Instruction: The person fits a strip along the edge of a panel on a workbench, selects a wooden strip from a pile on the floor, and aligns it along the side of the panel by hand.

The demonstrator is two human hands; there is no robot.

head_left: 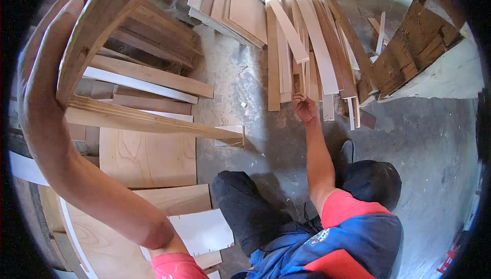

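Note:
My right hand [306, 110] reaches forward to the near end of a pile of long boards on the floor. Its fingers are closed at the end of a narrow wooden strip [306, 80], partly hidden among the neighbouring pieces. At the upper left my left hand [43, 56] is raised, its fingers stretched out along the outer edge of a large wooden panel [97, 20] close to the camera. The fingers do not wrap round it as far as I can see. White-faced strips [319, 48] and brown boards [273, 69] lie beside my right hand.
Flat sheets [235, 7] are stacked at the back. Left, a long plank [153, 120] juts out over plywood pieces [148, 156]. A white panel [202, 232] lies near my knee. A dark brown board [414, 48] leans at the right. Concrete floor [424, 156] shows on the right.

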